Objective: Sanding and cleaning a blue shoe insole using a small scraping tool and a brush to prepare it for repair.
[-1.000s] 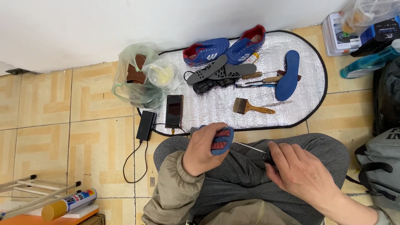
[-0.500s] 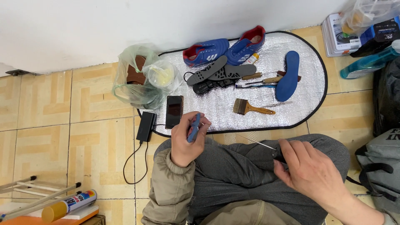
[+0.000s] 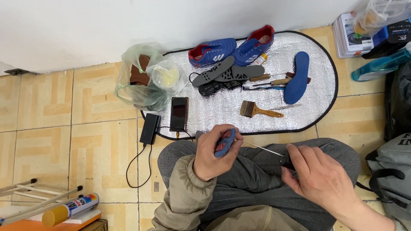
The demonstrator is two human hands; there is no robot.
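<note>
Left hand [image 3: 212, 155] closed around blue-red tool handle [image 3: 225, 142] over lap. Thin metal shaft [image 3: 263, 148] runs rightward from handle; right hand [image 3: 319, 176] pinches far tip. Long axis left-right, just below silver mat [image 3: 317, 107]. Brush [image 3: 260, 111] on mat.

The left hand [image 3: 212, 156] grips a blue-handled tool [image 3: 224, 142] over the lap; the right hand [image 3: 319, 177] pinches its thin metal shaft [image 3: 263, 148], near a silver mat [image 3: 222, 113].

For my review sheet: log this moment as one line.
left hand: grips blue-red tool handle | right hand: at thin metal shaft's tip | silver mat: shoes, insoles, brush
</note>
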